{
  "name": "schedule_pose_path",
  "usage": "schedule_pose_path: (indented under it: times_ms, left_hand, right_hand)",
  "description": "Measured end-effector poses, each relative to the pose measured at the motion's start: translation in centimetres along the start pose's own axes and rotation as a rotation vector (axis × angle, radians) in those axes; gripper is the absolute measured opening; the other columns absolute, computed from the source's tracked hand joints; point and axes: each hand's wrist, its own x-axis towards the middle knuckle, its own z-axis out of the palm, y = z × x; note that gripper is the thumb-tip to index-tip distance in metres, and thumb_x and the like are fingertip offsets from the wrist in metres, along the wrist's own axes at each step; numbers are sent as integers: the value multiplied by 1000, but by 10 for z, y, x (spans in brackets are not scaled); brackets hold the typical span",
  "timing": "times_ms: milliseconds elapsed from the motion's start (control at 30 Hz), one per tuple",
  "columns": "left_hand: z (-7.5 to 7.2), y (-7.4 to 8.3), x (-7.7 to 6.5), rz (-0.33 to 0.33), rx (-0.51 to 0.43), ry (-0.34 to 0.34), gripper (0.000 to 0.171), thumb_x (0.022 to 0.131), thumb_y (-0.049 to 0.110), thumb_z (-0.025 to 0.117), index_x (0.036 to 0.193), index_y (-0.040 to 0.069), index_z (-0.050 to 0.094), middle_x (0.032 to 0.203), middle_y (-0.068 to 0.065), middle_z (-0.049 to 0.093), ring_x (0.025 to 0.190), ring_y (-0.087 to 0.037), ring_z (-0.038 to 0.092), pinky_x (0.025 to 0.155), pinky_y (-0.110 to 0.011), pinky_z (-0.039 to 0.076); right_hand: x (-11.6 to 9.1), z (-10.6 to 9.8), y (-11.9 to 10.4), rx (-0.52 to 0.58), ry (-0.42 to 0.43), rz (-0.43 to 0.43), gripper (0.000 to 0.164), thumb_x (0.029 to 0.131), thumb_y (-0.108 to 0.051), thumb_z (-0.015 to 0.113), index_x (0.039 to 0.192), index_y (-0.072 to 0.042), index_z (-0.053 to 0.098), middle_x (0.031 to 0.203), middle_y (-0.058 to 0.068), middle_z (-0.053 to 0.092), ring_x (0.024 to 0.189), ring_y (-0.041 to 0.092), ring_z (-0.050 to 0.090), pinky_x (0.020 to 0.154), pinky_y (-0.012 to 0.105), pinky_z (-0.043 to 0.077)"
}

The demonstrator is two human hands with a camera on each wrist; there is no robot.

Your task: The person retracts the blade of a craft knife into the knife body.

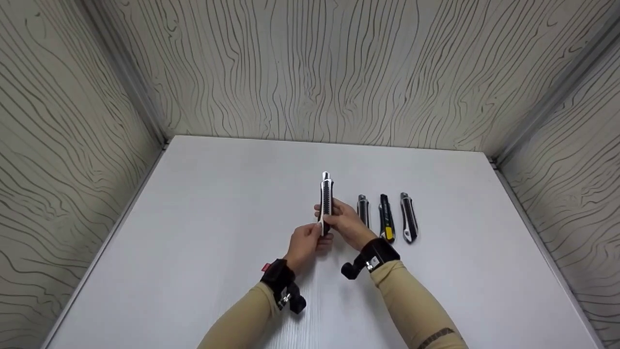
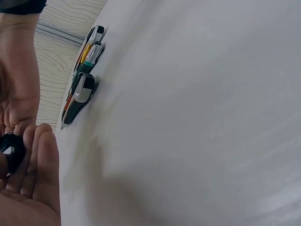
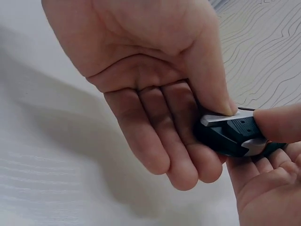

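Both hands hold a box cutter point(image 1: 327, 196) above the white table, its metal nose pointing away from me. The right hand point(image 1: 349, 224) grips it from the right side, thumb lying over the handle and fingers beneath. At the near end, the left hand point(image 1: 305, 243) pinches the handle between thumb and fingers. In the right wrist view the dark butt of the box cutter point(image 3: 228, 136), with a silver part, shows between both thumbs and the fingers. Only a small piece of the box cutter point(image 2: 14, 150) appears in the left wrist view, partly hidden by the left hand point(image 2: 40, 174).
To the right of the hands, a row of three more box cutters lies on the table point(image 1: 193, 232): a dark silver-nosed one point(image 1: 363, 208), a black one with a yellow end point(image 1: 386, 215) and a black-and-silver one point(image 1: 409, 218). Patterned walls point(image 1: 310, 72) enclose the table.
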Motion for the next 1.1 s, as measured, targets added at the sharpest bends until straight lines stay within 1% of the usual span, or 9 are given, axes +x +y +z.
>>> schedule_pose_path:
  times_ms: [167, 300, 467, 633, 733, 833, 967, 1100]
  left_hand:
    - [1, -2, 0, 3, -16, -26, 36, 105, 16, 42, 111, -14, 62, 95, -21, 72, 84, -22, 72, 81, -39, 60]
    - [2, -3, 1, 0, -23, -39, 37, 105, 16, 41, 112, -13, 61, 97, -22, 72, 84, -20, 72, 82, -38, 60]
    - [4, -2, 0, 3, -4, -41, 37, 105, 16, 41, 115, -13, 60, 99, -23, 71, 85, -22, 72, 82, -38, 60]
    - [7, -1, -1, -2, -17, -46, 38, 105, 16, 39, 116, -15, 59, 99, -25, 71, 84, -21, 71, 83, -41, 60]
    - [9, -2, -1, -4, -22, -46, 38, 105, 16, 40, 114, -14, 60, 98, -24, 71, 82, -18, 70, 84, -42, 60]
    - [11, -3, 0, -9, -25, -42, 36, 105, 15, 40, 111, -13, 62, 96, -22, 71, 80, -17, 69, 82, -41, 60]
    - [14, -6, 2, -1, -11, -33, 35, 105, 15, 41, 108, -12, 63, 94, -22, 72, 79, -18, 71, 79, -39, 61]
    - [16, -6, 2, -11, 3, -24, 35, 105, 16, 42, 109, -11, 63, 96, -22, 73, 84, -23, 73, 80, -38, 60]
  right_hand:
    - [-1, -4, -1, -9, -9, 11, 63, 93, 5, 50, 151, 1, 24, 145, 22, 47, 133, 31, 49, 116, 42, 36]
    - [-3, -6, -4, -43, -12, 21, 61, 94, 4, 50, 150, 2, 27, 144, 22, 49, 131, 30, 51, 114, 41, 39]
    - [-5, -10, -6, -99, -7, 22, 57, 94, 2, 53, 147, 3, 33, 141, 22, 52, 126, 28, 56, 109, 39, 45]
    - [-5, -12, -6, -136, 17, 19, 55, 92, 3, 55, 144, 3, 38, 138, 22, 55, 118, 26, 61, 103, 37, 49]
    - [-5, -14, -6, -159, 30, 6, 55, 91, 4, 55, 143, 5, 38, 137, 24, 55, 118, 29, 61, 103, 38, 50]
    - [-6, -15, -6, -200, 41, -7, 57, 91, 4, 56, 144, 5, 37, 137, 25, 55, 121, 32, 59, 104, 39, 49]
    - [-9, -17, -6, -264, 65, -4, 60, 92, 0, 57, 147, 2, 35, 136, 23, 56, 124, 33, 57, 105, 41, 48]
    - [-12, -19, -7, -286, 87, 12, 60, 93, -2, 58, 148, -1, 36, 136, 21, 57, 122, 31, 59, 105, 40, 48]
